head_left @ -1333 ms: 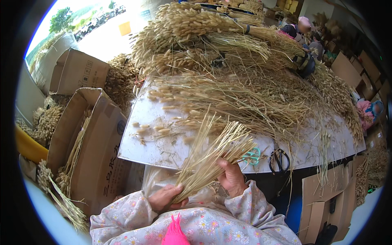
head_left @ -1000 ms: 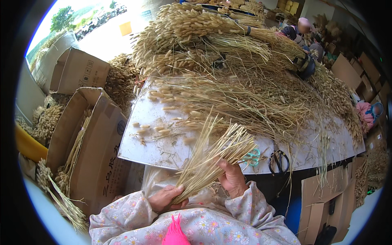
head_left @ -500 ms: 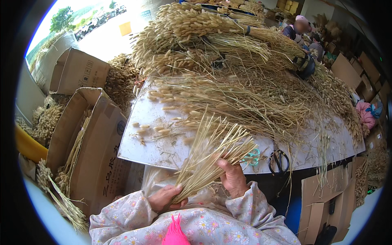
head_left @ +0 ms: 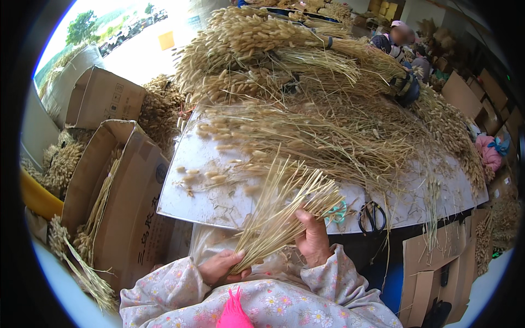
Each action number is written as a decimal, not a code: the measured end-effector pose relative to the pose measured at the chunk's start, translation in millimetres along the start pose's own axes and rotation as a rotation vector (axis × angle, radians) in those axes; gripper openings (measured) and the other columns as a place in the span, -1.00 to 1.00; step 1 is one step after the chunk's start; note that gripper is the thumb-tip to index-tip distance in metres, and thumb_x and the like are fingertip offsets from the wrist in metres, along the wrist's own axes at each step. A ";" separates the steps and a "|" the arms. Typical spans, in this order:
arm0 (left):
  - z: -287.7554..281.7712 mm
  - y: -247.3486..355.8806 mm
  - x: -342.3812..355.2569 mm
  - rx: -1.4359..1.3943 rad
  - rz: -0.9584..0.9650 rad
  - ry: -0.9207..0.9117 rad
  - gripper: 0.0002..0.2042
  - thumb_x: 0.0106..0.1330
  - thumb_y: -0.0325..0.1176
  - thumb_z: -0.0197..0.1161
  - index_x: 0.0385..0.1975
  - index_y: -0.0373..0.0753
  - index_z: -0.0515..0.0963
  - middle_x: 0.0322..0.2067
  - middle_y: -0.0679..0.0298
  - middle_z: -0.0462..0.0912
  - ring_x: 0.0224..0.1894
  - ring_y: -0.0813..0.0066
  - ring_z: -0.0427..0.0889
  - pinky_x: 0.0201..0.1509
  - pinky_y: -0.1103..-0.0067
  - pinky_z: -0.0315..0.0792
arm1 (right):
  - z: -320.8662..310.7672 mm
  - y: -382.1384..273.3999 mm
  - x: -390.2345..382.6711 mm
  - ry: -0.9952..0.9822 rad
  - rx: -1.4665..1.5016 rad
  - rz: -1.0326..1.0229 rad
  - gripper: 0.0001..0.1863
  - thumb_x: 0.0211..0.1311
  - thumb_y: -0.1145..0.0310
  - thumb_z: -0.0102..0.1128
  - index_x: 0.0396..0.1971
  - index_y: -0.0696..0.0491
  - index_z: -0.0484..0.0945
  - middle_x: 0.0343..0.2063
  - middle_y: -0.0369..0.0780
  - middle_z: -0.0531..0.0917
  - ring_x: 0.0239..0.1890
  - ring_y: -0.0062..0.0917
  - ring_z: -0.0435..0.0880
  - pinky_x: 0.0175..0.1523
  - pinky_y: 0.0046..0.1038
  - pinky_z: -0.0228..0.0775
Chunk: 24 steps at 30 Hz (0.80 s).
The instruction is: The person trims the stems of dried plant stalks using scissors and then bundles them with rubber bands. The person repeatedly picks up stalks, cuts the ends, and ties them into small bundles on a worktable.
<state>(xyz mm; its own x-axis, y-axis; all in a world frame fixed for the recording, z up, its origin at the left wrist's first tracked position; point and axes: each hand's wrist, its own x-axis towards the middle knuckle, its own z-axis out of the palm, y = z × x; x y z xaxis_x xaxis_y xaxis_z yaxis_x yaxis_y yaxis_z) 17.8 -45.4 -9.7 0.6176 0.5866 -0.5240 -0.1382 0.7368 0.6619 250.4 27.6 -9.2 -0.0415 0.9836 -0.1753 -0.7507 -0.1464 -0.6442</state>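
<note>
A bundle of dried grass stems (head_left: 273, 218) slants up and to the right in front of my body, its stalks fanning out over the table edge. Near its lower end my left hand (head_left: 221, 265) is closed around the stems. Higher up, my right hand (head_left: 313, 235) grips the same bundle from the right, thumb across the stalks. Just beyond the right hand lie turquoise-handled scissors (head_left: 337, 212), partly covered by stems. Black-handled scissors (head_left: 372, 217) rest at the table's front edge.
The white table (head_left: 202, 202) carries loose fluffy-headed dried grass (head_left: 328, 139) and a tied pile (head_left: 246, 38) behind. Cardboard boxes (head_left: 128, 202) stand at left, and cut cardboard (head_left: 432, 268) is at lower right. A person in a pink head covering (head_left: 402, 35) is at far right.
My right hand's thumb has lifted slightly and the stems' upper ends have shifted a little. The left hand keeps its hold in nearly the same place.
</note>
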 end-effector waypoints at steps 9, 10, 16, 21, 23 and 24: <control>-4.6 -6.7 1.6 0.108 -0.021 -0.010 -0.56 0.43 -0.03 -0.10 -0.04 -0.33 0.46 -0.57 0.40 0.41 -0.70 0.78 0.17 -0.67 0.77 0.03 | -14.2 -46.9 18.3 0.090 -0.023 -0.191 -0.79 -0.03 0.29 0.36 -0.45 0.06 0.54 -0.54 -0.26 0.59 -0.45 -0.50 0.59 -0.27 -0.39 0.52; -6.5 -8.2 2.0 0.140 -0.035 -0.012 -0.54 0.43 -0.03 -0.09 0.04 -0.33 0.43 -0.55 0.39 0.42 -0.72 0.78 0.16 -0.69 0.76 0.02 | -16.6 -53.8 20.4 0.089 -0.028 -0.226 -0.77 -0.03 0.27 0.39 -0.47 0.05 0.54 -0.55 -0.26 0.60 -0.45 -0.50 0.60 -0.26 -0.39 0.53; -9.8 -11.1 1.2 0.079 -0.025 0.012 -0.55 0.42 -0.02 -0.06 0.01 -0.31 0.46 -0.56 0.40 0.40 -0.72 0.77 0.14 -0.70 0.76 0.00 | -44.2 -105.1 17.1 -0.076 0.188 -0.473 -0.82 0.17 0.36 0.24 -0.56 -0.02 0.44 -0.60 -0.38 0.41 -0.49 -0.64 0.35 0.10 -0.27 0.36; -5.3 -3.8 -1.2 -0.014 -0.006 0.027 -0.59 0.45 -0.06 -0.11 -0.01 -0.28 0.46 -0.57 0.38 0.37 -0.70 0.75 0.14 -0.66 0.76 0.03 | -49.2 -139.5 -15.1 -0.631 -0.249 -0.385 -0.84 0.11 0.37 0.30 -0.54 0.02 0.48 -0.56 -0.30 0.56 -0.52 -0.51 0.45 -0.08 -0.31 0.43; -3.5 -0.9 -2.0 -0.004 -0.012 0.032 -0.60 0.47 -0.09 -0.15 0.01 -0.28 0.45 -0.57 0.37 0.37 -0.68 0.74 0.15 -0.65 0.76 0.04 | -43.4 -148.9 -19.7 -0.967 -0.739 -0.161 -0.77 0.01 0.34 0.39 -0.31 0.08 0.63 -0.38 -0.19 0.68 -0.39 -0.44 0.62 -0.21 -0.37 0.47; -2.9 0.3 -3.0 0.000 -0.009 0.035 -0.59 0.47 -0.10 -0.16 0.04 -0.28 0.43 -0.57 0.38 0.36 -0.68 0.74 0.15 -0.65 0.76 0.04 | -40.8 -152.2 -23.5 -0.960 -1.116 0.055 -0.67 -0.01 0.34 0.41 -0.21 0.12 0.62 -0.35 -0.19 0.68 -0.35 -0.53 0.63 -0.20 -0.49 0.46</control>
<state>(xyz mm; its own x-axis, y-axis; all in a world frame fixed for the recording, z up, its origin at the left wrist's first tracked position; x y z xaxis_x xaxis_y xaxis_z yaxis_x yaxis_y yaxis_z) 13.7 -46.0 -9.5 0.5910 0.5918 -0.5482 -0.1332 0.7418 0.6572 392.5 22.5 62.6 -0.7986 0.6002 0.0450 0.1339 0.2501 -0.9589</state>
